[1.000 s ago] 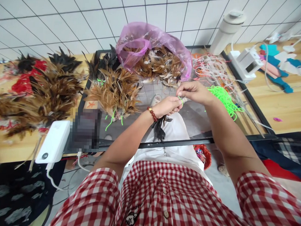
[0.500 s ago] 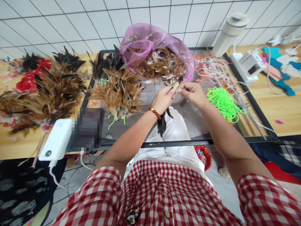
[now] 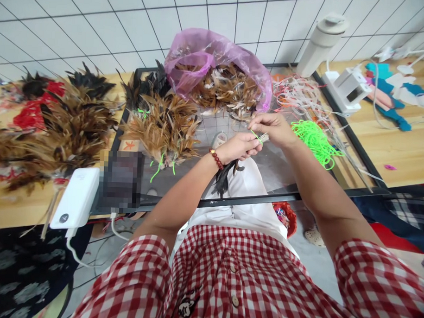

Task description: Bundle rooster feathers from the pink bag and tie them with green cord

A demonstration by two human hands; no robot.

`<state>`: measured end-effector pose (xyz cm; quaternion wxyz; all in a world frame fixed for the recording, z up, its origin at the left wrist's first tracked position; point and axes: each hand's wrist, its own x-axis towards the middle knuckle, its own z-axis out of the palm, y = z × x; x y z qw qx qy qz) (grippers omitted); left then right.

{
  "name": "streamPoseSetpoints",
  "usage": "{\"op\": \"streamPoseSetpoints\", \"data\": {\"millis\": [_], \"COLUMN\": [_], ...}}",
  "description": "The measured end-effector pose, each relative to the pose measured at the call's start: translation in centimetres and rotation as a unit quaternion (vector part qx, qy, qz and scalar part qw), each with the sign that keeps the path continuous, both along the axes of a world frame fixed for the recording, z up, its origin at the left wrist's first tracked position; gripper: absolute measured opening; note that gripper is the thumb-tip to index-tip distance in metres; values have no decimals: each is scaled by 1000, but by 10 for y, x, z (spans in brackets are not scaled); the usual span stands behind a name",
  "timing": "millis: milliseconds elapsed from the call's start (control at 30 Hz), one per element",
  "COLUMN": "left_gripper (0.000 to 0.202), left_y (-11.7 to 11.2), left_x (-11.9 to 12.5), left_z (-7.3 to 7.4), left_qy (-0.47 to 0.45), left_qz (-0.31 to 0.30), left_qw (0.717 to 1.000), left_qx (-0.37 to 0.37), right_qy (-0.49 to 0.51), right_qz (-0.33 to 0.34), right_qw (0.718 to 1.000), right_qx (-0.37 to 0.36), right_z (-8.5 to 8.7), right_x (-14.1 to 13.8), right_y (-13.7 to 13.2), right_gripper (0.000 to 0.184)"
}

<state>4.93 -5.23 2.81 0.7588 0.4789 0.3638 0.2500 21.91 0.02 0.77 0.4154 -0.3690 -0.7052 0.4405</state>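
Note:
My left hand point(image 3: 240, 147), with a beaded bracelet at the wrist, is closed around a small bundle of dark feathers point(image 3: 225, 179). The feather tips hang down below the palm, and the pale quill ends point(image 3: 264, 138) stick out past the fingers. A green cord point(image 3: 257, 136) crosses the quills. My right hand point(image 3: 274, 128) pinches the cord's end just above them. To the right lies a heap of the same bright green cord point(image 3: 315, 143). A pile of brown feather bunches point(image 3: 164, 129), some tied with green cord, sits to the left.
Behind my hands stands a pink plastic bag point(image 3: 190, 70) of loose feathers. More feathers point(image 3: 70, 126) cover the left table. A power bank point(image 3: 74, 198) and a blurred dark device point(image 3: 122, 179) lie at the front left. White strings point(image 3: 297, 94), a bottle point(image 3: 322, 44) and a power strip point(image 3: 341, 94) are at right.
The feather bundle has tilted, so its quill ends now point right. My left hand has shifted right and down; my right hand now draws the cord up above the quills.

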Motion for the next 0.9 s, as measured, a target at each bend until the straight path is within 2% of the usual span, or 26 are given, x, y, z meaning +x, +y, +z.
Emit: {"op": "streamPoseSetpoints", "data": {"millis": [133, 233, 367, 467, 533, 600, 700, 767, 833, 900], "left_gripper": [28, 27, 25, 27, 29, 32, 28, 23, 24, 27], "left_y": [0, 3, 12, 21, 23, 21, 14, 9, 9, 12], "left_x": [0, -1, -3, -4, -5, -6, -4, -3, -2, -2], "left_z": [3, 5, -2, -12, -17, -19, -19, -18, -19, -20], "left_qy": [-24, -44, -28, 24, 77, 148, 268, 320, 312, 232], "left_qz": [33, 100, 242, 302, 306, 285, 205, 154, 143, 183], "left_qw": [999, 994, 968, 946, 934, 918, 880, 857, 859, 897], "left_qx": [7, 20, 65, 117, 169, 235, 334, 374, 379, 329], "right_qy": [16, 29, 19, -30, -85, -146, -212, -207, -160, -90], "right_qz": [-3, -19, -34, -35, -22, -20, -51, -59, -58, -77], "right_qw": [998, 997, 999, 998, 990, 969, 927, 917, 929, 947], "right_qx": [-67, -72, -31, 38, 112, 198, 305, 336, 327, 298], "right_z": [-7, -10, -6, 0, 3, 4, 2, 0, -1, -1], "right_x": [-4, -5, -8, -10, -11, -10, -7, -5, -3, -2], "right_y": [1, 1, -4, -11, -15, -16, -14, -11, -7, -3], "right_gripper": [48, 46, 48, 47, 41, 35, 33, 34, 35, 34]}}
